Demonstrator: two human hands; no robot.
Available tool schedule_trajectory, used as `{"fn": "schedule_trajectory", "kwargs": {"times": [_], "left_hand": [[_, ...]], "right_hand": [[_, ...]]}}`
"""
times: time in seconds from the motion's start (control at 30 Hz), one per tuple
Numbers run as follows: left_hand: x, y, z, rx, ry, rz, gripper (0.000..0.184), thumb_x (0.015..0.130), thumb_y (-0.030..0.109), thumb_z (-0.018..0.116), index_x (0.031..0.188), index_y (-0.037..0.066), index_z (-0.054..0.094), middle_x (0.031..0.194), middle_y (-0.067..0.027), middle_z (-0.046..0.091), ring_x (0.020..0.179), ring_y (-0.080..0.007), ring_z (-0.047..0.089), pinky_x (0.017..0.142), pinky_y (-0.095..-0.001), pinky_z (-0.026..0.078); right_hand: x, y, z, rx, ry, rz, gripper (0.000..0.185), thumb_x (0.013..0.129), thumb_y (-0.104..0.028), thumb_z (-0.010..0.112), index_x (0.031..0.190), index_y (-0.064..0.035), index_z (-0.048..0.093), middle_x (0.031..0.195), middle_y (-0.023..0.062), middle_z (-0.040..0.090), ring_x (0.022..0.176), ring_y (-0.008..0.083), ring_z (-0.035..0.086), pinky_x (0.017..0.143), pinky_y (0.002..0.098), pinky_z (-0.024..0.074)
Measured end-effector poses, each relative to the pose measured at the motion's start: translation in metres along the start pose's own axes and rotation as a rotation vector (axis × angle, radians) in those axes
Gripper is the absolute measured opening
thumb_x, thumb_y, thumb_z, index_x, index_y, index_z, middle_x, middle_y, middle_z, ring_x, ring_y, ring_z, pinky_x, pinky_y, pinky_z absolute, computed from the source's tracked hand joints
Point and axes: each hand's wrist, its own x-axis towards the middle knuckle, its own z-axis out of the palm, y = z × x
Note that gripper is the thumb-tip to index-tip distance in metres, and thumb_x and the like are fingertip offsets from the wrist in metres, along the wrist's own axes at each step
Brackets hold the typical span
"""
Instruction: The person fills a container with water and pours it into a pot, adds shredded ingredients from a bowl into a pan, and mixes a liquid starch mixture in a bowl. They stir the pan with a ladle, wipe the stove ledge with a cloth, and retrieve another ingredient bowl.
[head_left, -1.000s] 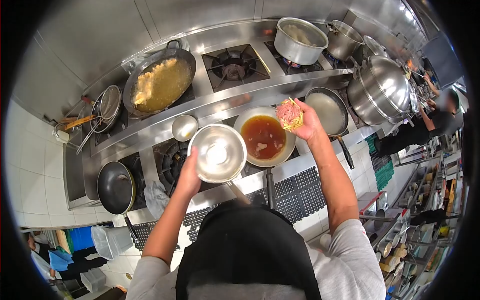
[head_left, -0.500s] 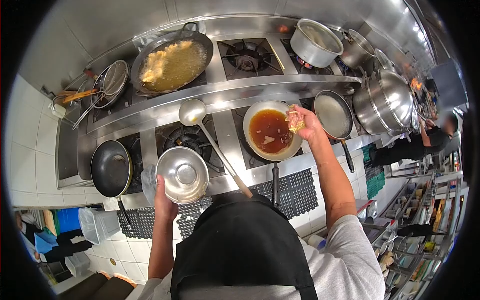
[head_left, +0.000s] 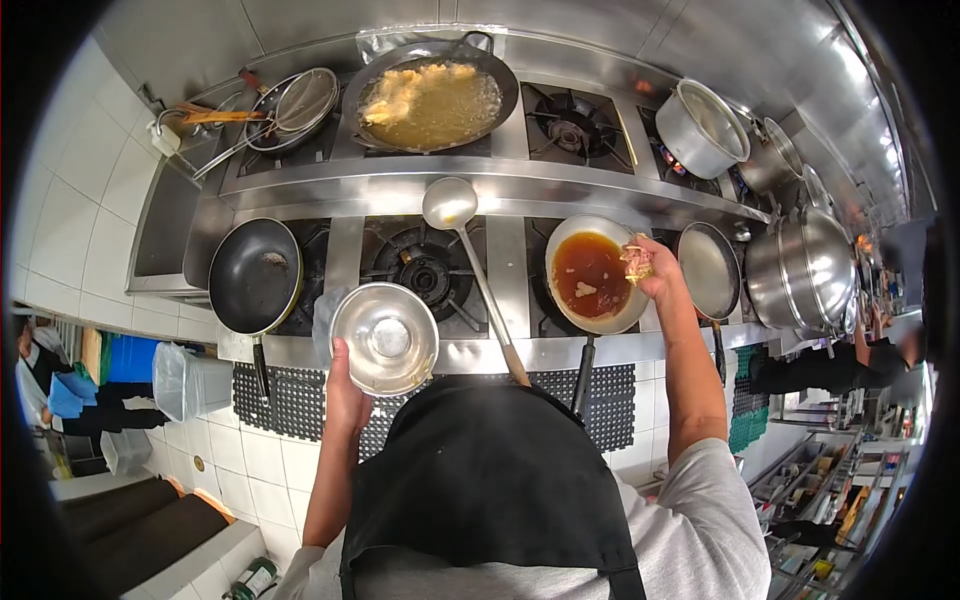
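Observation:
My left hand grips the side of a shiny steel bowl, thumb at the rim. A few small scraps cling inside the bowl, and a clear plastic bag shows behind it. My right hand is closed around a small clump of raw pink meat with pale thin strips. That clump hangs at the right rim of a light-coloured frying pan, above brown sauce with pale pieces in it. Left of this pan, a long ladle leans across the stove, touched by neither hand.
A wok of bubbling oil with frying food stands at the back. A black pan lies left, a pan of pale liquid right. Farther right are a lit pot and a steamer. A person stands far right.
The view has turned left, so the stove appears shifted rightward. My right hand stays at the pan's right rim with the meat, and my left hand keeps the bowl.

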Motion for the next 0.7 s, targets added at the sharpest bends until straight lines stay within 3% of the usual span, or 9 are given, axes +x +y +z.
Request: {"fn": "schedule_trajectory", "kwargs": {"times": [0.13, 0.23, 0.33, 0.43, 0.57, 0.67, 0.7], "left_hand": [[-0.003, 0.001, -0.003, 0.005, 0.028, 0.005, 0.071, 0.111, 0.051, 0.036, 0.156, -0.004, 0.032, 0.157, -0.0202, 0.043, 0.145, -0.0294, 0.044, 0.121, -0.0448, 0.034], [-0.002, 0.0, -0.004, 0.008, 0.021, 0.017, 0.071, 0.111, 0.051, 0.036, 0.156, -0.004, 0.032, 0.157, -0.02, 0.043, 0.145, -0.0293, 0.044, 0.121, -0.0448, 0.034], [0.003, -0.004, -0.008, -0.024, 0.009, -0.001, 0.07, 0.111, 0.05, 0.037, 0.155, -0.004, 0.033, 0.157, -0.0195, 0.044, 0.145, -0.029, 0.044, 0.121, -0.0443, 0.034], [0.01, -0.013, -0.014, -0.065, 0.029, -0.025, 0.069, 0.111, 0.049, 0.038, 0.154, -0.004, 0.035, 0.156, -0.0178, 0.045, 0.144, -0.0268, 0.045, 0.121, -0.0425, 0.034], [0.017, -0.023, -0.016, -0.056, 0.038, -0.009, 0.067, 0.111, 0.047, 0.04, 0.153, -0.005, 0.037, 0.153, -0.0173, 0.049, 0.141, -0.0243, 0.048, 0.12, -0.0392, 0.035], [0.018, -0.023, -0.007, -0.062, 0.013, -0.017, 0.068, 0.111, 0.047, 0.041, 0.153, -0.006, 0.037, 0.153, -0.0176, 0.049, 0.14, -0.0239, 0.048, 0.119, -0.0384, 0.035], [0.02, -0.026, -0.007, -0.057, 0.011, -0.013, 0.068, 0.111, 0.048, 0.041, 0.153, -0.007, 0.037, 0.153, -0.0178, 0.049, 0.14, -0.024, 0.048, 0.119, -0.0384, 0.035]], "right_hand": [[0.009, -0.003, -0.01, 0.037, -0.045, 0.004, 0.013, 0.101, -0.019, 0.059, 0.098, -0.007, 0.064, 0.085, 0.0102, 0.069, 0.071, 0.0242, 0.066, 0.058, 0.0376, 0.0536], [0.011, -0.007, -0.015, 0.05, -0.044, 0.028, 0.019, 0.102, -0.02, 0.059, 0.104, -0.0022, 0.064, 0.097, 0.0173, 0.072, 0.084, 0.0308, 0.071, 0.076, 0.0432, 0.0607], [0.007, -0.007, -0.013, 0.093, -0.035, 0.019, 0.019, 0.099, -0.014, 0.058, 0.111, 0.0009, 0.062, 0.102, 0.0209, 0.071, 0.088, 0.0332, 0.071, 0.082, 0.0455, 0.061], [-0.007, -0.01, -0.008, 0.172, -0.084, 0.042, 0.025, 0.094, -0.005, 0.056, 0.117, 0.0035, 0.06, 0.107, 0.0233, 0.07, 0.088, 0.034, 0.071, 0.083, 0.0454, 0.0612], [0.007, 0.006, -0.021, -0.131, -0.192, 0.067, 0.028, 0.098, -0.004, 0.053, 0.126, 0.0015, 0.055, 0.107, 0.0191, 0.07, 0.091, 0.0295, 0.073, 0.077, 0.0403, 0.0628], [0.018, 0.027, -0.025, -0.423, -0.127, -0.029, 0.03, 0.099, -0.004, 0.056, 0.128, 0.0014, 0.054, 0.101, 0.0161, 0.071, 0.083, 0.0258, 0.074, 0.072, 0.0384, 0.0627], [0.01, 0.035, -0.015, -0.517, -0.018, -0.095, 0.027, 0.097, -0.005, 0.062, 0.123, 0.0016, 0.058, 0.094, 0.0126, 0.072, 0.075, 0.0221, 0.073, 0.066, 0.034, 0.06]]}}
